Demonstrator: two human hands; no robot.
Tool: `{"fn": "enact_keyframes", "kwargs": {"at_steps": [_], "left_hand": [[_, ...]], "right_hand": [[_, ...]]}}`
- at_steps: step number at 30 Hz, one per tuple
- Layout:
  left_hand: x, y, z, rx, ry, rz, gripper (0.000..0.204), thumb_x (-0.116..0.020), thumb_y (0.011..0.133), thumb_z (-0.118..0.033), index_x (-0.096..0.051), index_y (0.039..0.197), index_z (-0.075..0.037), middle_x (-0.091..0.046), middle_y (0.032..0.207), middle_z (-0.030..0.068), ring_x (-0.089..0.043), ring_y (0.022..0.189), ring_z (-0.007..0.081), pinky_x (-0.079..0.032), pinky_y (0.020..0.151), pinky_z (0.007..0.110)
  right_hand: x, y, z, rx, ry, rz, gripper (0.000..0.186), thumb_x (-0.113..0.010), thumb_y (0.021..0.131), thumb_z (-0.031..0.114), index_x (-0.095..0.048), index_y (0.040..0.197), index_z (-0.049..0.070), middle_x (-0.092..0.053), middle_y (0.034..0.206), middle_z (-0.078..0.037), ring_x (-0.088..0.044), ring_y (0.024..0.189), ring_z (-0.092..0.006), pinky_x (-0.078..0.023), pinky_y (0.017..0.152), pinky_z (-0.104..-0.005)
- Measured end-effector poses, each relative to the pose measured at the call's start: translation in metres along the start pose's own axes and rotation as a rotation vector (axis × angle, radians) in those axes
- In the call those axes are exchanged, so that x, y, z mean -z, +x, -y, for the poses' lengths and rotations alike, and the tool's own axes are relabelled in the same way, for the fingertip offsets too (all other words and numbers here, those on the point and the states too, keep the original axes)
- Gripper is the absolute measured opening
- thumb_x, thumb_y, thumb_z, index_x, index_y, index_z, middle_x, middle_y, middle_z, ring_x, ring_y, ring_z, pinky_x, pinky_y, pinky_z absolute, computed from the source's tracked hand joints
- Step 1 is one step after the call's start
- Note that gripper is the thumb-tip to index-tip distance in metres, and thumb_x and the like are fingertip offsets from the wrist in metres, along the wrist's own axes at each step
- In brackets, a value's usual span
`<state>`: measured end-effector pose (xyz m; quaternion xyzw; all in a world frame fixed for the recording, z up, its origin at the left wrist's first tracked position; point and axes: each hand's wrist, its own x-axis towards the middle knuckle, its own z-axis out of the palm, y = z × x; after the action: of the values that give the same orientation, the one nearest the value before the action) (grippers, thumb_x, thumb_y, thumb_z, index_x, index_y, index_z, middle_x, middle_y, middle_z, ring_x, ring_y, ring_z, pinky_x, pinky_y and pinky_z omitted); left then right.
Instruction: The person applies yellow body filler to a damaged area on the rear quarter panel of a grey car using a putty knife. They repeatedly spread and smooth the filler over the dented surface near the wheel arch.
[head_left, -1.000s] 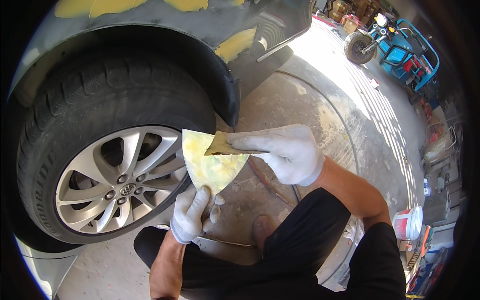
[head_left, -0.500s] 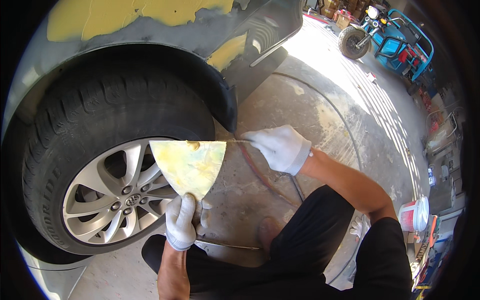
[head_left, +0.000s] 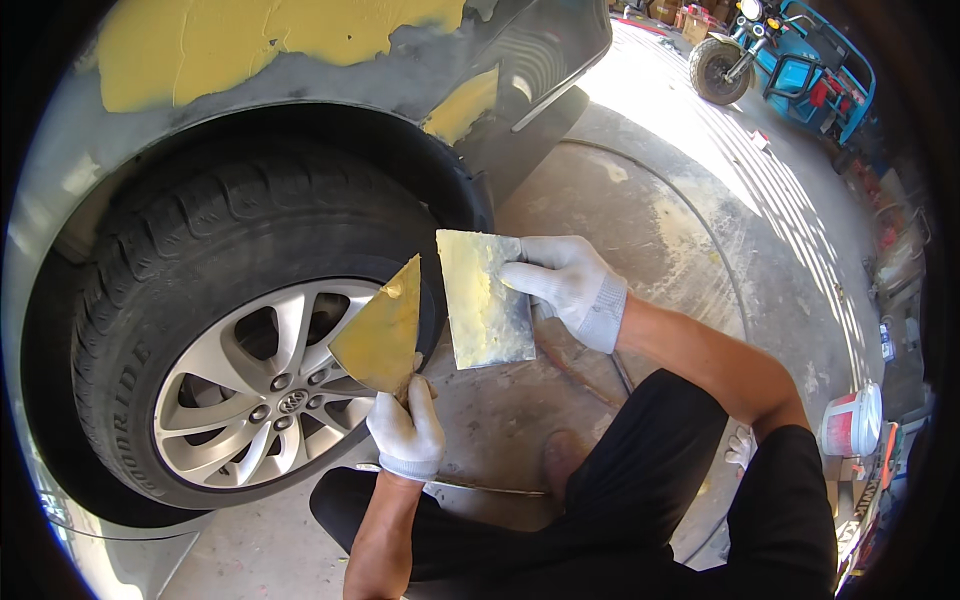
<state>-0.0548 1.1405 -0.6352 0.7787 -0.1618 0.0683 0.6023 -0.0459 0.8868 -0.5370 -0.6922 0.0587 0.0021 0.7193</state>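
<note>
My left hand, in a white glove, is closed round the handle of a fan-shaped putty knife. Its blade is coated in yellow filler, with a small lump near the upper corner. My gloved right hand pinches the right edge of a flat rectangular spreader, smeared with pale yellow filler over grey. A narrow gap parts the two tools, both held in front of the tyre. Behind them the grey car fender carries a broad patch of yellow filler above the wheel arch.
A silver alloy rim sits close to my left hand. Across the concrete floor runs a hose. A white and red bucket stands at the right, and a blue three-wheeler at the far right.
The putty knife has turned from wide face up to a slant, and my left hand moved slightly right. My right hand has turned the spreader from edge-on to show its broad face.
</note>
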Motion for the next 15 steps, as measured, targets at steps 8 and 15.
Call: {"fn": "enact_keyframes", "kwargs": {"at_steps": [8, 15], "left_hand": [[0.006, 0.000, -0.021, 0.273, -0.388, 0.084, 0.036, -0.049, 0.112, -0.027, -0.064, 0.113, 0.006, -0.057, 0.067, 0.0028, -0.042, 0.045, 0.0076, -0.031, 0.044, 0.023], [0.032, 0.009, -0.022, 0.494, -0.483, 0.546, 0.049, -0.050, 0.110, -0.041, -0.063, 0.099, 0.005, -0.055, 0.060, 0.0077, -0.042, 0.040, 0.0135, -0.034, 0.042, 0.026]], "right_hand": [[0.003, -0.003, 0.015, 0.395, -0.443, -0.187, 0.022, -0.064, 0.101, 0.015, -0.070, 0.110, -0.004, -0.072, 0.090, -0.008, -0.065, 0.081, -0.0104, -0.053, 0.074, -0.0290], [0.006, -0.013, 0.023, 0.753, -0.580, -0.174, 0.017, -0.066, 0.099, 0.014, -0.071, 0.105, -0.001, -0.074, 0.091, -0.017, -0.073, 0.079, -0.0235, -0.056, 0.073, -0.0332]]}}
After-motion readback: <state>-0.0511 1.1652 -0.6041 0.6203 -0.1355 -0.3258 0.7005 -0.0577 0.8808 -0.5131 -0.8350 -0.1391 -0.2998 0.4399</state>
